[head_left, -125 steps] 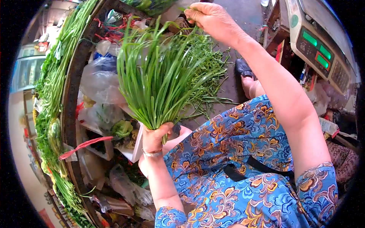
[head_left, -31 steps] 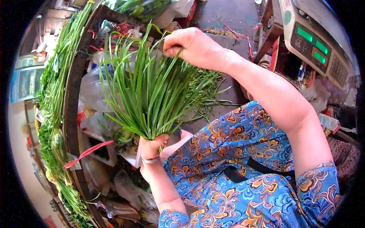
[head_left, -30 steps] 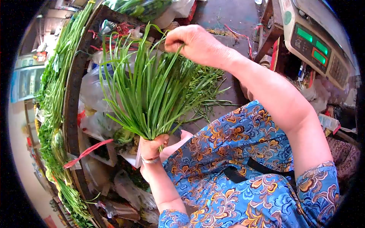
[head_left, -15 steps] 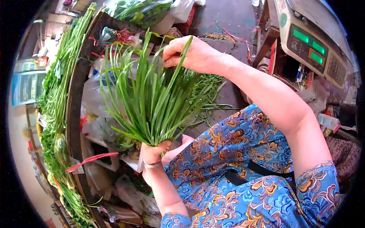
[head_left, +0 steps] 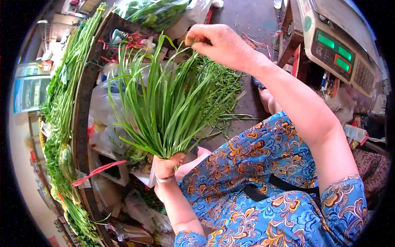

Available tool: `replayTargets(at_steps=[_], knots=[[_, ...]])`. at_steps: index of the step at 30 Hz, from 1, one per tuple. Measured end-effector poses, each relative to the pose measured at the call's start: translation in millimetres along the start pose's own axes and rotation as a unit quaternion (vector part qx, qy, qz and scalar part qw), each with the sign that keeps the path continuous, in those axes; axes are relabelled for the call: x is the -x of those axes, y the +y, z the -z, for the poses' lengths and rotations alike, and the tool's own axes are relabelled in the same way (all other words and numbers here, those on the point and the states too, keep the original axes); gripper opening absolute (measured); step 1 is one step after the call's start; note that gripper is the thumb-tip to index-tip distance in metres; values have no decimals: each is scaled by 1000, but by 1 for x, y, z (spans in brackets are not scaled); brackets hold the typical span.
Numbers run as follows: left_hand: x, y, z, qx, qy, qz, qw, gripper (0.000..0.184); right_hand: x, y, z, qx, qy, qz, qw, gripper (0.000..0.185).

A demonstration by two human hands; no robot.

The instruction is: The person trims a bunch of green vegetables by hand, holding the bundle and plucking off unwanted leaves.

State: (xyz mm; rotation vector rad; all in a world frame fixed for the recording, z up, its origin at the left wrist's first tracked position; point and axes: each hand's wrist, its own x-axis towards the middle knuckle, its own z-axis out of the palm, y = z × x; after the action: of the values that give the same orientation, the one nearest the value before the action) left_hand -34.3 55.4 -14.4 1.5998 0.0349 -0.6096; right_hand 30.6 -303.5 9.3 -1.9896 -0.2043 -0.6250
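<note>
A fanned bunch of garlic chives (head_left: 164, 99), long flat green leaves, stands upright in my left hand (head_left: 168, 162). That hand is closed around its base, with a bracelet at the wrist. Above the upper right of the bunch is my right hand (head_left: 224, 47), thumb and fingers pinched together. One leaf end reaches up to those fingertips; whether they grip it or some small scrap is hidden. Behind the bunch lies a heap of loose thin green stalks (head_left: 220, 90), partly covered by the leaves.
A digital scale (head_left: 335, 51) with lit green displays is at the upper right. Long green vegetables (head_left: 61, 107) line a ledge on the left, where a red strip (head_left: 98, 173) sticks out. Plastic bags (head_left: 105, 107) lie below, and a bag of greens (head_left: 152, 14) sits at the top.
My right hand has moved right, off the leaf tips, still pinched. More of the loose stalk heap shows behind. The left hand and the bunch stay in place.
</note>
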Motion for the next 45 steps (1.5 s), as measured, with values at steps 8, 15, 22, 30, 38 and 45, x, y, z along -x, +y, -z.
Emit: replayTargets(at_steps=[8,15,22,30,38,45], knots=[[-1,-3,1,16,-35,-8,999,43,6,4,-15,48,-112,60,991,18],[0,2,0,-7,-33,10,999,41,5,-7,-5,53,-229,-20,972,19],[1,11,-10,-26,4,40,999,34,5,-6,-11,14,-154,80,985,15],[-3,1,2,-6,-7,46,999,36,12,0,-19,151,-123,61,979,11],[3,3,-2,7,3,23,1000,34,-2,15,-8,240,9,24,970,15],[3,2,0,2,15,37,999,35,6,2,-20,-61,-67,62,994,22]])
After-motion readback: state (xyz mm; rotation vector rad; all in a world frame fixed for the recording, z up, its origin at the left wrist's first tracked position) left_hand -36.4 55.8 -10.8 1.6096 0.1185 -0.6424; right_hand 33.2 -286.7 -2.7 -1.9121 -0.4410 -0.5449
